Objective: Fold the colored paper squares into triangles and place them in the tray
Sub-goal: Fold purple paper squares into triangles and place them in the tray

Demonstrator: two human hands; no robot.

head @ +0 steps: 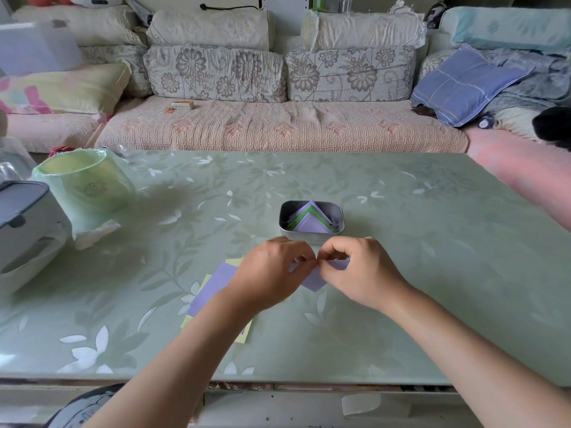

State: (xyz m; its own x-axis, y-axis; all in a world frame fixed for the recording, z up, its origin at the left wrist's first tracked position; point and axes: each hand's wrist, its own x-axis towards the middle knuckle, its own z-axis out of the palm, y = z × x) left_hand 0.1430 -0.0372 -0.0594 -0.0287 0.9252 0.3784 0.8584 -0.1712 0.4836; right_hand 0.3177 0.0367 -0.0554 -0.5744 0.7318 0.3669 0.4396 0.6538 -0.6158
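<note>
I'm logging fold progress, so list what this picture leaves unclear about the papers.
Head view: purple paper, crease hidden under the left hand and right hand.
Head view: stack of squares, count hidden by the left forearm.
Head view: triangles in the tray overlap, count unreadable.

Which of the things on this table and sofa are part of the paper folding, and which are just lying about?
Job: purple sheet pinched by left hand and right hand; paper stack; tray; triangles in it.
Lying about: lined bin; white appliance; small box on the sofa; blue pillow.
</note>
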